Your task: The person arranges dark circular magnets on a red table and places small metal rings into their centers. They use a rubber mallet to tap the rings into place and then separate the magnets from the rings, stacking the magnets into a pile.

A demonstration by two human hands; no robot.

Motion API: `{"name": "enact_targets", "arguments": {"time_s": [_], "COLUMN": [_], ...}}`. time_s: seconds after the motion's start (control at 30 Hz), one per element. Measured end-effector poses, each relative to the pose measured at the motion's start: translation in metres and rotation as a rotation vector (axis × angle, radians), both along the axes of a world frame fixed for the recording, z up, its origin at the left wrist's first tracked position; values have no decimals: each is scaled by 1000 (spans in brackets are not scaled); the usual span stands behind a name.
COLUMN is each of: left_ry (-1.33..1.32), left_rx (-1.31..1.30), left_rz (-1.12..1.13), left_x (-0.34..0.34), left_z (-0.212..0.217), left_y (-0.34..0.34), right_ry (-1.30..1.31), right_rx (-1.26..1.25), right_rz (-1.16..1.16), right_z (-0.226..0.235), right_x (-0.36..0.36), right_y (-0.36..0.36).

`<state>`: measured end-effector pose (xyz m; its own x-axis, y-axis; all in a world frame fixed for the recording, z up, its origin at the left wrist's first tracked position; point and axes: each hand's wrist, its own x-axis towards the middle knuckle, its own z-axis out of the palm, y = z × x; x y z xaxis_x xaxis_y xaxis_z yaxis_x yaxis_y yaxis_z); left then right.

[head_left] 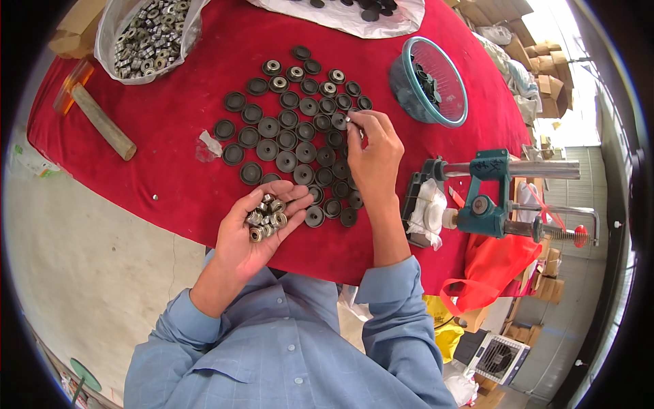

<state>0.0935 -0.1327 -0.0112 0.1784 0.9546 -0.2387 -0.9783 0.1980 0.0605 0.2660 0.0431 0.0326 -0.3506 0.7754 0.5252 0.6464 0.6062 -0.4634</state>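
Observation:
My left hand (238,238) is palm up and cupped round several small metal ball bearings (268,217). With thumb and fingertips, my right hand (376,155) pinches a single bearing (348,120) at the right side of the group, over the round black plastic caps (287,161). These caps lie close together on the red cloth, cup side up. A few at the far side have a bearing (278,82) seated in the middle. My right hand and wrist cover part of the group's right edge.
A white bag of bearings (153,42) stands far left, near a wooden-handled hammer (102,121). Far right is a teal plastic basket (409,88) holding black parts. A green hand press (480,204) stands at right, beside a red bag (501,262). White sheeting (340,24) bears more black pieces.

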Motion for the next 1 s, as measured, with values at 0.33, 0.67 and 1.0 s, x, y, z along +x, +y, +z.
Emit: {"name": "enact_targets", "arguments": {"time_s": [0.33, 0.67, 1.0], "left_ry": [60, 48, 69], "left_rx": [-24, -18, -8], "left_rz": [-2, 13, 16], "left_x": [0, 0, 2], "left_z": [6, 5, 4], "left_y": [-1, 0, -3], "right_ry": [-237, -395, -378], "right_rx": [121, 199, 121], "right_rz": [28, -71, -94], "right_z": [-28, -30, -25], "right_x": [0, 1, 6], "right_y": [14, -14, -14]}}
